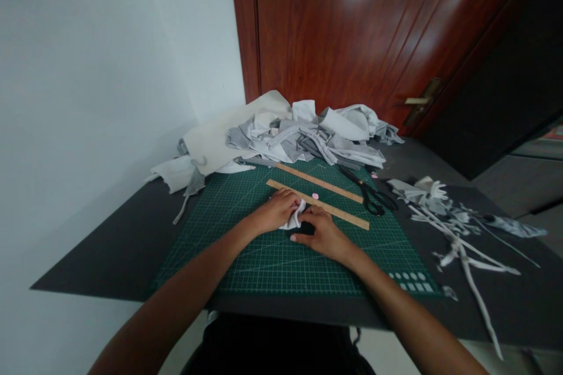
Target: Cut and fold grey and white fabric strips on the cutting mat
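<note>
My left hand [278,211] is closed on a small piece of white fabric [291,221], which looks folded and stands up a little from the green cutting mat [246,269]. Just right of it is my right hand [324,233], thumb and index finger apart. Its index fingertip meets the fabric's right edge, while the thumb stays lower, away from the cloth. A dark patch [306,227] shows between that thumb and finger; I cannot tell whether it is an object or shadow. One wooden ruler [347,218] lies right behind the hands, near a small pink piece [315,195].
A second wooden ruler [319,181] lies farther back. Black-handled scissors [373,196] rest at the mat's right edge. Grey and white fabric scraps [303,135] are heaped along the back by the door [325,23]. Loose strips [461,252] spread over the dark table [101,246] at right.
</note>
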### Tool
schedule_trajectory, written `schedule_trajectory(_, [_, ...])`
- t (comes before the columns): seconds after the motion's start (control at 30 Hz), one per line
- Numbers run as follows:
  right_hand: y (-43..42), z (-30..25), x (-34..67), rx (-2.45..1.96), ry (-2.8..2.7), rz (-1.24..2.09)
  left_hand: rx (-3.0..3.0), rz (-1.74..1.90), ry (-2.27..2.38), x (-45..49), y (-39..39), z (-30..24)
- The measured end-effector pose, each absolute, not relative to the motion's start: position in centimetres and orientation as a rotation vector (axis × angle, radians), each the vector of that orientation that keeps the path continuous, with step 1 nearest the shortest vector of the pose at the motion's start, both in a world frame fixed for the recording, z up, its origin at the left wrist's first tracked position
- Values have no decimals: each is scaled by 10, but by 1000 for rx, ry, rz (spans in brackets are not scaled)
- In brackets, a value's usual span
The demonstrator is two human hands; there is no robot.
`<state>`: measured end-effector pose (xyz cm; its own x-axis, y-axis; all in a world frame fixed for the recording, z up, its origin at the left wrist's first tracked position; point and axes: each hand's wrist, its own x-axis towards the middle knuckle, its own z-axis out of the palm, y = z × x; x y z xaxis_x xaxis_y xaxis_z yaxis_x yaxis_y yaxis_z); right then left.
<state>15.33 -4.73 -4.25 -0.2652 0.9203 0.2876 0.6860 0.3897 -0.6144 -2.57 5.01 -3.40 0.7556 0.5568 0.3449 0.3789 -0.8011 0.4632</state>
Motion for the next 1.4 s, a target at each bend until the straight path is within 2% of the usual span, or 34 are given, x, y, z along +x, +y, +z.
schedule_trajectory(0.2, [-46, -54, 146, -1283, -1921, 498, 2612, 667, 711, -26, 49, -38])
schedule_trajectory(0.7, [-45, -66, 149, -1289, -2060, 110, 2702, 649, 660, -29, 47, -43])
schedule_trajectory(1.2, [-52, -57, 151, -1104, -2191, 387, 2589, 683, 628, -29, 50, -43])
schedule_trajectory(1.4, [-48, -65, 145, -1337, -1999, 577, 2762, 630, 622, -27, 46, -42])
